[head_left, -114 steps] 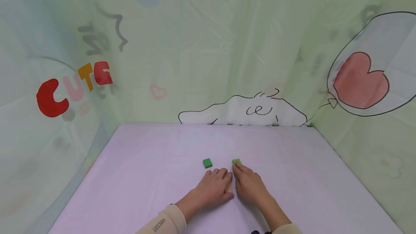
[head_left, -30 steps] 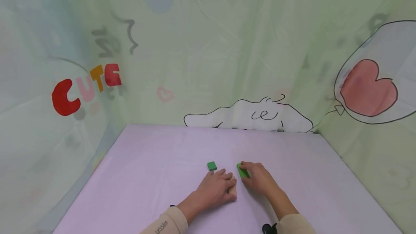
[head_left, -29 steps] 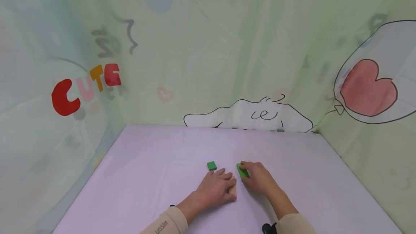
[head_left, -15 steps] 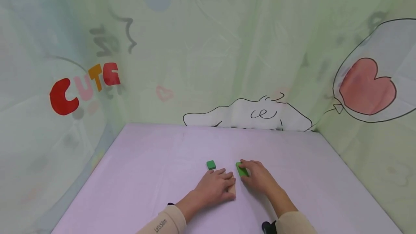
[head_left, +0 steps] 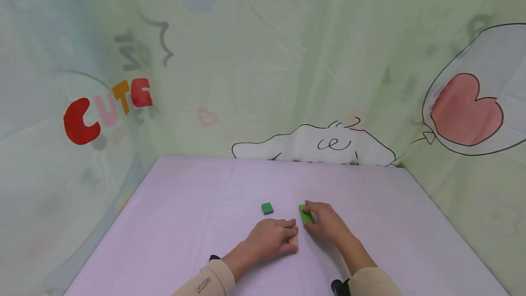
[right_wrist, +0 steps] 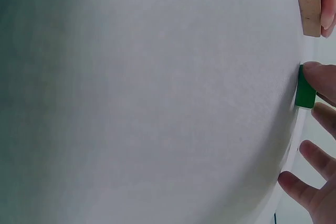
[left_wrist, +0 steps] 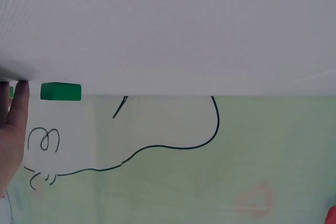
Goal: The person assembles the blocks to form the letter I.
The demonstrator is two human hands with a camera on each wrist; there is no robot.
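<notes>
In the head view my left hand point(head_left: 268, 239) lies over a plain wooden block point(head_left: 293, 240), gripping it with the thumb at the near end and fingers across the far part. The hand covers much of it; its bare side point(right_wrist: 310, 6) shows in the right wrist view. Just to the right, my right hand point(head_left: 327, 224) pinches a light green block point(head_left: 305, 215) between thumb and fingertip, at its two ends. The two held blocks stand a small gap apart. Beyond the left knuckles a darker green block point(head_left: 267, 208) sits by itself, also seen in the left wrist view.
A pale lilac cloth covers the table point(head_left: 197, 195). Printed curtains point(head_left: 255, 72) enclose its back and both sides. A black wrist camera point(head_left: 339, 288) shows at the right cuff.
Since the oldest frame, the right hand has gone from a fingertip on the light green block to pinching its ends. Lately the left fingers have drawn back slightly from the darker green block.
</notes>
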